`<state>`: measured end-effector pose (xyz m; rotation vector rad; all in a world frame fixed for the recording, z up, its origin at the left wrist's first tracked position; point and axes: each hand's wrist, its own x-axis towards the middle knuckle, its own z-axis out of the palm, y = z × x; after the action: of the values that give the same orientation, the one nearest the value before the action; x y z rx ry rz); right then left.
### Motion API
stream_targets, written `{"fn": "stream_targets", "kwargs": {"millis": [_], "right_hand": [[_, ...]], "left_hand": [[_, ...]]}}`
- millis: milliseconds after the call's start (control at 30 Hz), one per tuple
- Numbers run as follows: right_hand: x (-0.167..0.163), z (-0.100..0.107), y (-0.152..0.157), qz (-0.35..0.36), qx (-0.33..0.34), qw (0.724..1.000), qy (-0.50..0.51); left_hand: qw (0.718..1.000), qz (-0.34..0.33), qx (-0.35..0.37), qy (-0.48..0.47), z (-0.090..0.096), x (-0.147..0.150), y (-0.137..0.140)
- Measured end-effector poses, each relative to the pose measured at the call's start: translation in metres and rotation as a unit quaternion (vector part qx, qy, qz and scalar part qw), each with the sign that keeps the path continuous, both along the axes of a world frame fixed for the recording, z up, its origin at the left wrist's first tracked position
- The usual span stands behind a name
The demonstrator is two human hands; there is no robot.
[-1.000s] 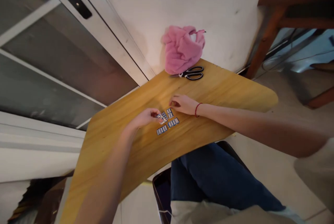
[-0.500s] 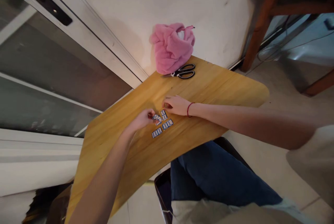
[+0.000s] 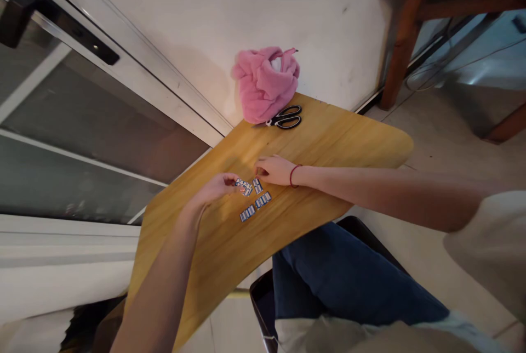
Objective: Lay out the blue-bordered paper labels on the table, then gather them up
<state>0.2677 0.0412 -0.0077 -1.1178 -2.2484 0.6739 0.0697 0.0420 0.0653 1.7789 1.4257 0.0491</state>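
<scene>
My left hand [image 3: 219,189] is closed, thumb and fingers pinching a loose bunch of small blue-and-white cards [image 3: 244,186] just above the table. My right hand [image 3: 274,170], with a red cord on its wrist, has its fingers curled down at the top end of a short row of similar cards [image 3: 257,185]. Whatever its fingertips hold is hidden. Nearer to my body lie two more short rows, the middle row [image 3: 263,200] and the lower row [image 3: 247,213], set side by side on the wood.
Black-handled scissors [image 3: 289,117] lie at the far corner of the wooden table [image 3: 349,134], beside a pink plush cloth bundle [image 3: 267,84] against the wall. A glass-paned door [image 3: 102,106] borders the left. A wooden stool or table [image 3: 405,46] stands at the right.
My left hand has drawn slightly left with the bunch, which now shows more fanned out. The right hand stays by the upper row. The view has shifted slightly.
</scene>
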Motion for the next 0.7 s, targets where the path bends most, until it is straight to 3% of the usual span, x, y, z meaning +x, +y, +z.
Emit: {"fn": "stream_targets", "kwargs": {"millis": [200,367,533,700], "right_hand": [[-0.002,-0.002,0.004,-0.041,-0.059,0.994,0.084],[-0.002,-0.002,0.007,-0.059,-0.093,0.986,0.125],[-0.002,-0.001,0.007,-0.065,-0.096,0.983,0.139],[-0.002,-0.002,0.008,-0.064,-0.102,0.983,0.136]], "left_hand": [[0.999,-0.039,-0.024,-0.014,-0.012,0.020,0.017],[0.998,-0.063,0.008,0.019,-0.026,0.026,0.025],[0.996,-0.085,0.002,0.031,-0.024,0.028,0.024],[0.997,-0.063,0.029,0.015,-0.024,0.029,0.014]]}}
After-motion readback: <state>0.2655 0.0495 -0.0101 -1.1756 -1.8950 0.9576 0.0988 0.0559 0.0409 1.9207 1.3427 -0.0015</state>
